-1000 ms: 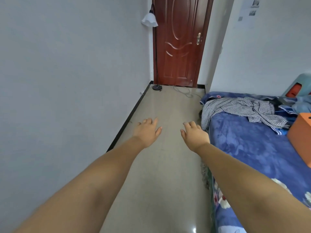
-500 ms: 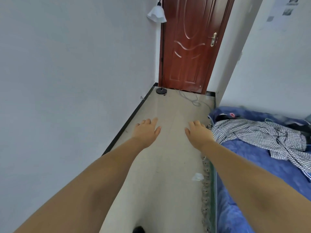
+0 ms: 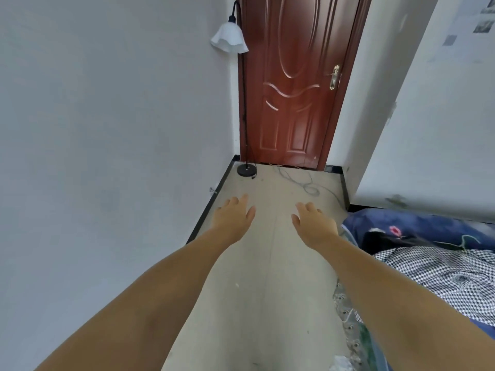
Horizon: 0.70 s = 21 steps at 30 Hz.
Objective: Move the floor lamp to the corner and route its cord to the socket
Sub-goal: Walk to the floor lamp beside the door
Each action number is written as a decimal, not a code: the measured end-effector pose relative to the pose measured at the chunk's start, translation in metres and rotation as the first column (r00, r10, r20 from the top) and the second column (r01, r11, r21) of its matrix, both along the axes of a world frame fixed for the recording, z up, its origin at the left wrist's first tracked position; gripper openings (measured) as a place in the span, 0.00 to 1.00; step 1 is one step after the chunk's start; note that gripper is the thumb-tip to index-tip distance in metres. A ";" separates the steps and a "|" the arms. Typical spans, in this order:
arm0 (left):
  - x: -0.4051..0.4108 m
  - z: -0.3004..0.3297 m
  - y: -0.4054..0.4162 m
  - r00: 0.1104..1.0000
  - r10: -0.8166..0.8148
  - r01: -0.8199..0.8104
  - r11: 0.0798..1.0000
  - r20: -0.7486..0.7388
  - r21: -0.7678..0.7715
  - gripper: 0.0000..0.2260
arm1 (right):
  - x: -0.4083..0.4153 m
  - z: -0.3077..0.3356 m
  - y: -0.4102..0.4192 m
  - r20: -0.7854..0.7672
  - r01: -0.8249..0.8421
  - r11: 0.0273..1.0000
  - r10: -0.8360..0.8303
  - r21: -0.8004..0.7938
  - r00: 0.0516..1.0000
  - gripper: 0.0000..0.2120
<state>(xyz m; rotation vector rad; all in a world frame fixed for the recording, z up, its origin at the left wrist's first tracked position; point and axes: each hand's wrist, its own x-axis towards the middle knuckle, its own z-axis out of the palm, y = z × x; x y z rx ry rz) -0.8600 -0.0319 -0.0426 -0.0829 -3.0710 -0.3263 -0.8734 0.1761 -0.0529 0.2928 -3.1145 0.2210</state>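
Where the head view looks down a narrow strip of floor (image 3: 267,277): left hand (image 3: 234,218) and right hand (image 3: 314,226) extended forward, palms down, fingers spread apart, gripping nothing. Both hands in the air above the floor, near each other but not touching.

Floor lamp (image 3: 243,103): upright at the far left corner, beside the left edge of the brown door (image 3: 294,89). Round black base (image 3: 246,170) flat on the floor, just beside the black baseboard (image 3: 211,202). White bell-shaped shade (image 3: 229,40) hanging downward from a curved black neck, in front of the white wall (image 3: 107,116).

Cord (image 3: 308,186): loose on the floor in loops, ahead of the door, well beyond the hands. Plug end not discernible.

Right side: bed (image 3: 428,231) with blue floral cover, checked cloth (image 3: 442,279) lying on top. Right forearm passing just beside the bed edge.
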 end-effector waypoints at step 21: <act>-0.598 -0.005 -0.008 0.986 0.161 -0.147 0.965 -0.048 0.217 0.21 | -0.613 -0.016 -0.006 -0.013 -0.083 0.996 0.083 0.014 0.996 0.18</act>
